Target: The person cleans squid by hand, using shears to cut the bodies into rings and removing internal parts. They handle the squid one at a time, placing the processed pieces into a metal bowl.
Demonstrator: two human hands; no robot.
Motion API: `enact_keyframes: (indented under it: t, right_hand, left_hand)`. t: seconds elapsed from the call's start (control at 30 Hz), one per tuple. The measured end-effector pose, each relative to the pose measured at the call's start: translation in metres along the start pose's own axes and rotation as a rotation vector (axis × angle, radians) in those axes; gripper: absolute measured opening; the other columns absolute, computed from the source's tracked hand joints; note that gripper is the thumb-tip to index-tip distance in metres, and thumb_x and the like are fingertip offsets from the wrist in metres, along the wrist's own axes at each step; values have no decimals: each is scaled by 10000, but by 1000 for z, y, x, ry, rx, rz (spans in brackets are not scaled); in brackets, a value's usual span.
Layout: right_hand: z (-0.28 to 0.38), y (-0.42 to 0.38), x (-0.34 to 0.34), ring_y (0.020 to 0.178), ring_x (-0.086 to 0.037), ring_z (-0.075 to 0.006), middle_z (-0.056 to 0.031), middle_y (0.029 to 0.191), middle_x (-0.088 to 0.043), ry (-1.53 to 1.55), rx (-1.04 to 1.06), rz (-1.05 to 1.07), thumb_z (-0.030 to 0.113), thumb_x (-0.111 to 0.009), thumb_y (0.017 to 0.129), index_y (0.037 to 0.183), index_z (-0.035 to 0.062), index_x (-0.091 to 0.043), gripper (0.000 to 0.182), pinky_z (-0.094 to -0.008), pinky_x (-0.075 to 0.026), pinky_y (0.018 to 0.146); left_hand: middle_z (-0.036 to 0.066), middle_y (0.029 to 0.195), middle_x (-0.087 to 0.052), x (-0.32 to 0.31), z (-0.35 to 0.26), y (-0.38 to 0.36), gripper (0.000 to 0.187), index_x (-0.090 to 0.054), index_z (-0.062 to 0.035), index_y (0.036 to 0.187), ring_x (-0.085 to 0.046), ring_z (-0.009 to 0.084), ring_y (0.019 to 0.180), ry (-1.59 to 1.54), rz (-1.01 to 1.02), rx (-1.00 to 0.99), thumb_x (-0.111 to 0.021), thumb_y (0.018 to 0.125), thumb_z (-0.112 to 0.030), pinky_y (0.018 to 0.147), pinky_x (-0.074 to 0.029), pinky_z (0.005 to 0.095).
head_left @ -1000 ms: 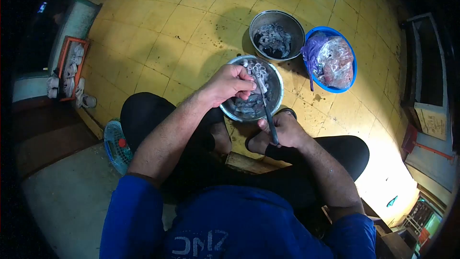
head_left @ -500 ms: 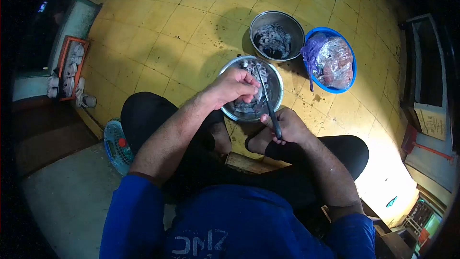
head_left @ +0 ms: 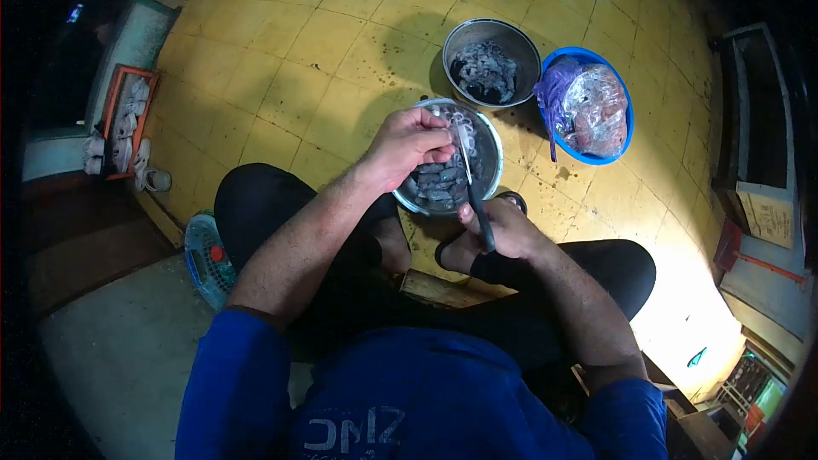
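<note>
My right hand [head_left: 507,228] grips black-handled scissors [head_left: 480,211], their metal blades pointing up and away over a metal bowl [head_left: 497,172]. Just left of the blades, my left hand [head_left: 413,149] is closed in a pinch above the bowl. A pale piece, seemingly squid, shows partly at its fingertips; the fingers hide most of it. Inside the bowl, greyish squid [head_left: 436,186] lie near the front, and pale rings show toward the back.
Behind the bowl stands a dark pot [head_left: 449,55] holding grey-white pieces in dark liquid. Beside it, a blue basin [head_left: 629,111] holds clear and purple plastic bags. A teal basket [head_left: 200,260] is by my left knee. Shoes [head_left: 128,123] fill an orange rack on the left.
My left hand has shifted slightly left and upward, uncovering more squid in the bowl. The scissors have tipped a little left, and their blades look closer together.
</note>
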State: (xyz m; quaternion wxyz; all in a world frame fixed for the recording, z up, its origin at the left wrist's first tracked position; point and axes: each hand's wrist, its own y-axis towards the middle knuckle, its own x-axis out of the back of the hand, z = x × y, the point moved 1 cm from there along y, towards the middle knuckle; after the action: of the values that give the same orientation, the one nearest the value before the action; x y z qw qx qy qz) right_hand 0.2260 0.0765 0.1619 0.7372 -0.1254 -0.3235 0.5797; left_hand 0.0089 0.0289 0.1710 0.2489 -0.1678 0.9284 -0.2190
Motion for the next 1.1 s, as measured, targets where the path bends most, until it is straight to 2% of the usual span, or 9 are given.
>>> enact_keyframes:
  t: [0.33, 0.53, 0.6, 0.8, 0.93, 1.03, 1.1]
  right_hand:
    - [3, -5, -6, 497, -592, -160, -49, 493, -550, -32, -75, -23, 684, -426, 874, 592, 28, -575, 730, -316, -477, 521]
    - [6, -5, -4, 453, -582, -141, -51, 499, -565, -57, -56, -32, 647, -465, 880, 575, 16, -564, 708, -283, -470, 465]
    - [4, -3, -6, 461, -593, -147, -57, 498, -567, 26, -82, 29, 648, -455, 884, 580, 11, -567, 715, -286, -476, 472]
    - [12, -9, -3, 441, -584, -138, -54, 488, -557, 58, -154, 47, 642, -462, 884, 574, 10, -556, 710, -275, -465, 431]
    - [7, -5, -4, 417, -567, -132, -53, 483, -549, 28, -83, -12, 634, -494, 872, 561, 12, -543, 697, -266, -453, 400]
    - [14, -7, 1, 417, -564, -131, -55, 482, -546, 132, -167, 46, 639, -502, 866, 556, 18, -534, 695, -268, -452, 400]
    - [25, -12, 12, 418, -560, -130, -53, 486, -546, 224, -151, 60, 647, -504, 859, 550, 27, -525, 693, -266, -450, 401]
  left_hand:
    - [117, 811, -619, 3, -5, 3, 145, -543, 36, 884, -639, 148, 668, 72, -25, -52, -659, 803, 6, 591, -544, 247]
    - [80, 798, -614, 4, -4, 2, 129, -554, -7, 836, -622, 134, 661, 239, 53, 50, -676, 795, -20, 584, -535, 255]
    - [73, 786, -612, 4, -2, 2, 127, -559, -7, 824, -618, 129, 651, 294, 86, 69, -681, 789, -22, 573, -530, 253]
    - [80, 785, -619, 6, 1, 4, 126, -562, 2, 840, -617, 127, 629, 262, 56, 74, -675, 792, -23, 566, -532, 254]
    - [81, 772, -624, 0, -1, -2, 136, -566, 6, 856, -619, 125, 628, 316, 123, 146, -682, 799, -36, 581, -534, 245]
    - [82, 753, -629, 0, 2, -2, 145, -568, 9, 869, -617, 122, 617, 294, 129, 128, -685, 806, -46, 587, -535, 236]
    - [102, 857, -633, -3, 2, -2, 149, -582, 24, 946, -643, 139, 713, 294, 136, 139, -657, 832, -36, 633, -556, 249]
